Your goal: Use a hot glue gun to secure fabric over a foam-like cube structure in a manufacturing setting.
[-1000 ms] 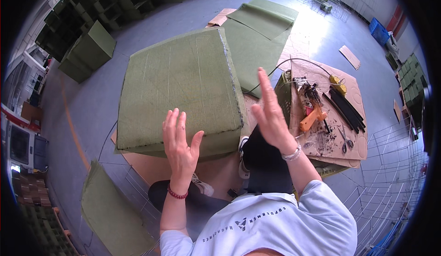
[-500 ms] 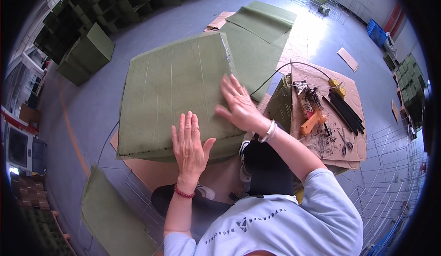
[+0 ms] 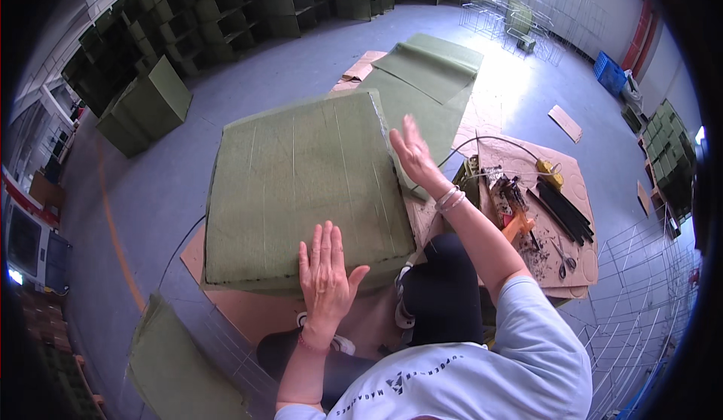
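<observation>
A large square piece covered in green fabric [image 3: 290, 186] is in front of me, with thin pale lines running along its top and dark marks along its near edge. My left hand [image 3: 325, 281] lies on its near edge, fingers stretched out and thumb apart. At the far right edge, where a whitish strip shows along the rim, my right hand [image 3: 413, 152] is held palm inward with its fingers extended. I cannot tell whether that palm touches the side. Neither hand holds anything.
Right of me, a cardboard-topped surface [image 3: 489, 273] carries an orange glue gun [image 3: 518, 226], black glue sticks [image 3: 561, 213], scissors [image 3: 565, 260] and a yellow socket block [image 3: 548, 170]. Green sheets [image 3: 429, 81] lie beyond. Wire frames [image 3: 640, 269] stand right; a green sheet [image 3: 177, 367] lies lower left.
My right hand has moved from the top of the green piece outward to its right edge. The left hand stays flat near the front edge. The whole view has shifted, so things appear lower.
</observation>
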`<state>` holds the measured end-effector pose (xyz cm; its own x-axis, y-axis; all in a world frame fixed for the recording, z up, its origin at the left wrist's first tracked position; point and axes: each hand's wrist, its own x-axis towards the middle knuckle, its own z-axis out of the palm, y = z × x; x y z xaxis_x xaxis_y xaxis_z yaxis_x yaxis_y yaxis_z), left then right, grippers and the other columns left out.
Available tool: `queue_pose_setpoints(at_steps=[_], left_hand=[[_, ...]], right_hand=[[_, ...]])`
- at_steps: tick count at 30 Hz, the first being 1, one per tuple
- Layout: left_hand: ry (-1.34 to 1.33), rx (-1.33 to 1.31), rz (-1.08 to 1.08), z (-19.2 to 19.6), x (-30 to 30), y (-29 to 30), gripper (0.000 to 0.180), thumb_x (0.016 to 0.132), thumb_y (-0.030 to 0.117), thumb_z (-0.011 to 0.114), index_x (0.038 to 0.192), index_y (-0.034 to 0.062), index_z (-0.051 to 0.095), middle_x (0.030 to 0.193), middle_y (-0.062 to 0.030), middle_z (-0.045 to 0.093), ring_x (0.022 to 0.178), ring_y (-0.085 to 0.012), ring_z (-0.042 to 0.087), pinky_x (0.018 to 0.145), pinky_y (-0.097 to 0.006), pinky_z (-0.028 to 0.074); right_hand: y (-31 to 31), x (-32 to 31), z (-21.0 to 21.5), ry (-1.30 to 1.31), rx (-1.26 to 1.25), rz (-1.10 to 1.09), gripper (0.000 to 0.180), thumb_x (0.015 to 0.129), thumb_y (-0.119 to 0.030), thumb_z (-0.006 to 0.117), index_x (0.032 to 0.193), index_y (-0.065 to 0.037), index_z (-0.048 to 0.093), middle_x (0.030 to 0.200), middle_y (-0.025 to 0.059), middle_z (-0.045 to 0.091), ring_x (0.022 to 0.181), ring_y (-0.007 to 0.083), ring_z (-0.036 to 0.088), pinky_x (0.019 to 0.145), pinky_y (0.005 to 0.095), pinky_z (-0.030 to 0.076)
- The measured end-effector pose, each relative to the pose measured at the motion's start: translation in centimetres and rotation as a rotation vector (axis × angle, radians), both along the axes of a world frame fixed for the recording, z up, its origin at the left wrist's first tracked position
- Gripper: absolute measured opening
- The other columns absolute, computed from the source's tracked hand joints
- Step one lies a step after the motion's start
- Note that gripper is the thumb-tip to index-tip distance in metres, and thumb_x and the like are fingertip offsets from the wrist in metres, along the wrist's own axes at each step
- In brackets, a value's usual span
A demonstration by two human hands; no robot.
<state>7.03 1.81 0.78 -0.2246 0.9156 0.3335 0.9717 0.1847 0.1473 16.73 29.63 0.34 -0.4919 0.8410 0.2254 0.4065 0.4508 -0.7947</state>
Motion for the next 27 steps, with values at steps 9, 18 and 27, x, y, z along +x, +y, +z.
queue_pose_setpoints(at_steps=[9, 18, 27], left_hand=[[0.014, -0.008, -0.012, -0.1, 0.1, 0.3, 0.084, 0.09, 0.064, 0.025, 0.141, -0.0031, 0.03, 0.147, -0.0162, 0.032, 0.137, -0.0297, 0.028, 0.112, -0.049, 0.019], [0.029, -0.011, -0.011, 0.1, 0.5, 0.6, 0.086, 0.089, 0.065, 0.025, 0.14, -0.003, 0.031, 0.147, -0.0153, 0.033, 0.137, -0.0296, 0.029, 0.111, -0.049, 0.02], [0.015, -0.005, 0.003, -0.1, 0.0, 0.1, 0.085, 0.089, 0.065, 0.026, 0.14, -0.0029, 0.032, 0.146, -0.0152, 0.033, 0.137, -0.0296, 0.029, 0.111, -0.049, 0.02]], right_hand=[[0.3, -2.8, -3.2, 0.115, -0.146, 0.107, 0.092, 0.091, -0.063, 0.031, 0.144, 0.008, 0.005, 0.152, 0.0256, 0.003, 0.143, 0.0309, 0.004, 0.115, 0.038, 0.008], [5.4, -7.5, -0.1, -0.385, 0.24, -0.046, 0.089, 0.09, -0.063, 0.032, 0.144, 0.005, 0.012, 0.153, 0.0202, 0.011, 0.143, 0.0296, 0.008, 0.114, 0.0484, 0.008], [9.8, -5.6, 1.5, -0.019, -0.571, 0.078, 0.083, 0.094, -0.059, 0.022, 0.144, 0.006, 0.01, 0.153, 0.0203, 0.008, 0.143, 0.0288, 0.008, 0.115, 0.0434, 0.008]])
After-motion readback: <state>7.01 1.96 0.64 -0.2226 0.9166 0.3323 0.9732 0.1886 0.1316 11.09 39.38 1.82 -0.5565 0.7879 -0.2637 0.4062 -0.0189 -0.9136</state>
